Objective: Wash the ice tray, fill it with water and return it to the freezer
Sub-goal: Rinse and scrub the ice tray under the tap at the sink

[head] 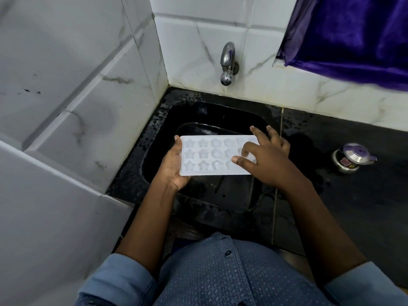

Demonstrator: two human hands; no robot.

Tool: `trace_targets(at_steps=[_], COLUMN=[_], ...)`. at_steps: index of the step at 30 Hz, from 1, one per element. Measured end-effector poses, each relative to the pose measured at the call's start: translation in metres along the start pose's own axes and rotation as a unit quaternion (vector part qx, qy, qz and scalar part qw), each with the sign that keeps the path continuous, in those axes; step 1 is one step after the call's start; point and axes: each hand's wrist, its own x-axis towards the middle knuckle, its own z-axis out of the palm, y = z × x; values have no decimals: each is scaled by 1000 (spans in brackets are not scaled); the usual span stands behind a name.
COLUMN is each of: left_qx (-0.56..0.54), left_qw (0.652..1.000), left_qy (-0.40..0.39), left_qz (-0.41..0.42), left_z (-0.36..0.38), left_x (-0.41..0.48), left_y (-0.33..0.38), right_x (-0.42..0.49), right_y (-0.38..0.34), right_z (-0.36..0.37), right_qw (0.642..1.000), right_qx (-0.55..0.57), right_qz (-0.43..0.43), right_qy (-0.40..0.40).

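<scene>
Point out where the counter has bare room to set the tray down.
Bare black counter lies right of the sink, in front of the small steel pot. Crowded: over the sink, where the left hand holds the ice tray and the right hand touches it.

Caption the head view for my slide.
Left hand holds a white ice tray over the black sink; right hand touches its moulds.

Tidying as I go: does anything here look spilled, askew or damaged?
The black counter around the sink is spattered with water droplets, and dark specks mark the left wall tiles. The ice tray looks whole.
</scene>
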Motion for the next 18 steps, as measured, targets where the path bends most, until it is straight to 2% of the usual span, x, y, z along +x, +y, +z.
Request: trace_targets(at_steps=[13,18], left_qx=[-4,-1], left_qw=[1000,1000], left_qy=[-15,-14], left_qz=[2,6], left_z=[-1,-2], left_x=[-3,-2], left_y=[-2,-1], right_x=[-2,-3], right_y=[-2,-1], right_z=[-2,0], right_qw=[1000,1000], right_qx=[15,-12], right_qz=[-9,5], right_qy=[-1,7])
